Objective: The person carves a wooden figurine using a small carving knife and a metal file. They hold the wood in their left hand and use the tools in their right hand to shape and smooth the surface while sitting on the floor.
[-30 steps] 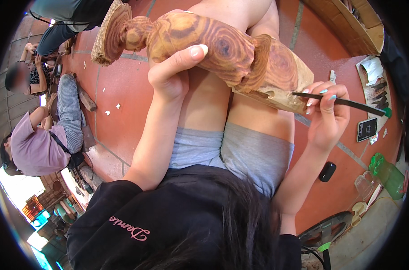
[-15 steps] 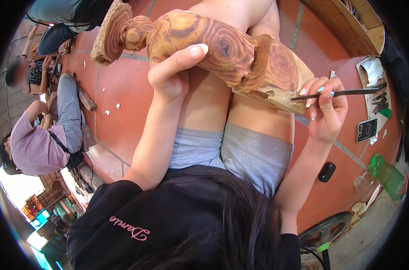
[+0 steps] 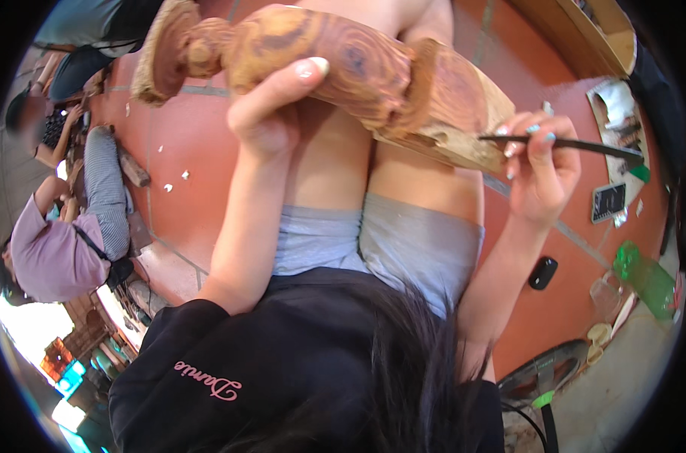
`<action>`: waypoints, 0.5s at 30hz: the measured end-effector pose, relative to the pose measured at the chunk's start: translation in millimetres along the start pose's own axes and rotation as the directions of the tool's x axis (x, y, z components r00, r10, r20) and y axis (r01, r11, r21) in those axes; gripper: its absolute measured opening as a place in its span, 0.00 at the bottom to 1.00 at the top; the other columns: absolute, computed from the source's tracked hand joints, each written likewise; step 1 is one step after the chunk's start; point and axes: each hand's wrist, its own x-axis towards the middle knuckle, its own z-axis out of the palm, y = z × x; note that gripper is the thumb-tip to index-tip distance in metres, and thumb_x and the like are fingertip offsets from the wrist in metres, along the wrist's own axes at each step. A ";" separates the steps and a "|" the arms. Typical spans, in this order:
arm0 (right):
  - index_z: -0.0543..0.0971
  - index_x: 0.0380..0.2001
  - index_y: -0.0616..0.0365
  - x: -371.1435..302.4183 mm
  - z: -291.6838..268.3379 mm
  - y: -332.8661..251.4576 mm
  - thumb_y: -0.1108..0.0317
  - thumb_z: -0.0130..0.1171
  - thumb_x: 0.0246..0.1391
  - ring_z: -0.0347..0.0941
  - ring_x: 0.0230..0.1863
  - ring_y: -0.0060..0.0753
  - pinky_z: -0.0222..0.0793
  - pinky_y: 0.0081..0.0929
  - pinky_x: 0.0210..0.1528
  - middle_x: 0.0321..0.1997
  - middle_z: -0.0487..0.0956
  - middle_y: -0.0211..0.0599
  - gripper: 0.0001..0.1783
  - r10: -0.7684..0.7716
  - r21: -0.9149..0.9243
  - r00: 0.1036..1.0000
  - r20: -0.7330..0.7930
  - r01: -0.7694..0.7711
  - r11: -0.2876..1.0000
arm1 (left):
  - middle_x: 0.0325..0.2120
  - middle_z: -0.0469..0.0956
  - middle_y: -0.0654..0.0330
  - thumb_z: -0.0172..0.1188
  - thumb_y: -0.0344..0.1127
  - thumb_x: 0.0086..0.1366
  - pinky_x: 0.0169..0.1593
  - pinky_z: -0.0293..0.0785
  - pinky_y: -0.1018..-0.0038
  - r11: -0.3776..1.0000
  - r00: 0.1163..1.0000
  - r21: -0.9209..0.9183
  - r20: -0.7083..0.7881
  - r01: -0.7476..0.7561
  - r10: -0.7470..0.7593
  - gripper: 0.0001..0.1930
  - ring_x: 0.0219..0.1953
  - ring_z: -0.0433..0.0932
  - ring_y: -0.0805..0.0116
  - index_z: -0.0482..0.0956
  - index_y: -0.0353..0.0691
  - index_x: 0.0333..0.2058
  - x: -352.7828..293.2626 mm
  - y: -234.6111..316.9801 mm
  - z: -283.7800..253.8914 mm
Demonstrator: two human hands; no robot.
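A carved wooden figure (image 3: 350, 64) with swirling brown grain lies slantwise above my bare knees. My left hand (image 3: 267, 109) is wrapped round it from below, thumb pressed on its near side; the other fingers are hidden behind the wood. At the carving's right end, my right hand (image 3: 543, 162) pinches a slim dark carving tool (image 3: 596, 146). The tool's narrow tip meets the paler wood beside a small hollow, while its wider end sticks out to the right.
On the red tiles to the right are a dark phone-like device (image 3: 609, 203), a black case (image 3: 542, 272), a green plastic bottle (image 3: 649, 283) and a clear mug (image 3: 607, 296). A cardboard box (image 3: 615, 38) stands far right. Another person in a pink top (image 3: 60, 257) sits at left.
The whole scene has shifted slightly left and up in view. The tool now tilts down toward its outer end, its tip a little further left along the pale wood. Both grips persist.
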 end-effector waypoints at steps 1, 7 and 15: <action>0.69 0.29 0.62 -0.4 0.6 0.3 0.68 0.50 0.60 0.66 0.23 0.20 0.57 0.09 0.19 0.27 0.74 0.45 0.09 0.002 -0.043 1.000 0.003 -0.002 0.999 | 0.43 0.73 0.48 0.56 0.34 0.47 0.53 0.69 0.62 1.000 1.000 0.008 -0.006 0.008 -0.008 0.30 0.47 0.73 0.55 0.64 0.28 0.51 -0.4 1.8 -1.3; 0.70 0.29 0.61 -1.2 1.2 1.0 0.69 0.53 0.58 0.65 0.19 0.16 0.57 0.10 0.18 0.27 0.76 0.42 0.07 0.023 -0.019 0.999 -0.047 -0.024 1.000 | 0.41 0.74 0.50 0.55 0.27 0.48 0.52 0.70 0.64 0.990 0.998 -0.133 0.044 0.038 -0.033 0.26 0.45 0.74 0.58 0.67 0.30 0.49 -1.7 5.6 12.2; 0.72 0.27 0.58 -6.9 1.6 -3.8 0.70 0.58 0.55 0.71 0.21 0.16 0.59 0.10 0.18 0.23 0.77 0.33 0.06 0.053 0.017 0.991 -0.120 -0.051 0.999 | 0.43 0.74 0.51 0.55 0.28 0.51 0.55 0.68 0.63 0.999 0.998 0.044 -0.056 0.022 -0.020 0.25 0.48 0.73 0.59 0.66 0.30 0.51 -3.9 6.6 9.5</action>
